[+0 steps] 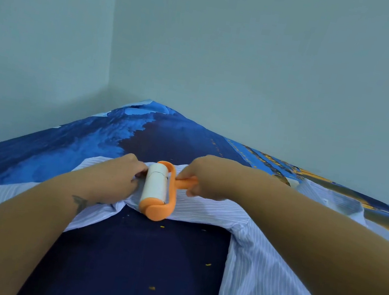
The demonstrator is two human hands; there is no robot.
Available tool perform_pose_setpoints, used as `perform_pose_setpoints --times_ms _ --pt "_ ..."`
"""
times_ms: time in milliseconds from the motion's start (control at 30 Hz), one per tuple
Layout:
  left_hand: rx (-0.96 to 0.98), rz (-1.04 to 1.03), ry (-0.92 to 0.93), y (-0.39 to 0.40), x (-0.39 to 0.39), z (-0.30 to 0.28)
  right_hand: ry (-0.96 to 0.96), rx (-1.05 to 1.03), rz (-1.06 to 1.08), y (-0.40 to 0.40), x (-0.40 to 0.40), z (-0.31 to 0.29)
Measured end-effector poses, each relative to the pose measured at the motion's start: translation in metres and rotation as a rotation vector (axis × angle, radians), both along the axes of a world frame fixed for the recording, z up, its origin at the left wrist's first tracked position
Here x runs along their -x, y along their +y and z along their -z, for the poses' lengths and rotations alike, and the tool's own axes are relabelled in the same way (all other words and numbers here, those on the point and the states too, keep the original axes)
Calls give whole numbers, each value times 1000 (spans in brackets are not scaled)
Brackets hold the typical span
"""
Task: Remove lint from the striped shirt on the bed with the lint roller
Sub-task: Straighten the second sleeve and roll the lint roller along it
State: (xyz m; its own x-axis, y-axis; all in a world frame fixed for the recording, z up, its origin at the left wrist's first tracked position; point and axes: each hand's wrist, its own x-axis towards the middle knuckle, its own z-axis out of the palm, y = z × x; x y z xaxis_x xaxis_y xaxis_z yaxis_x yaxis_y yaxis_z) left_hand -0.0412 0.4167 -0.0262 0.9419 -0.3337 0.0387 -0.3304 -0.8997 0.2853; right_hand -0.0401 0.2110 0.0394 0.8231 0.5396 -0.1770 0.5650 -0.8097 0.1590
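two hands — right hand [202, 176] grips lint roller [157, 190] on striped shirt [206, 210].

Shirt [209, 209] on bed [65, 152]; roller [156, 187] on shirt, btwn L hand [118, 173], R hand [205, 177].

My arms are bare, no sleeves; a small dark tattoo [80, 202] marks my left forearm [32, 218].
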Motion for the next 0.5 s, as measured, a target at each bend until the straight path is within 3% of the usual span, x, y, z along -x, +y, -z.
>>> perform_pose_setpoints --times_ms 500 --pt "-128 -62 34 -6 -1 3 35 177 240 -111 -1 -14"
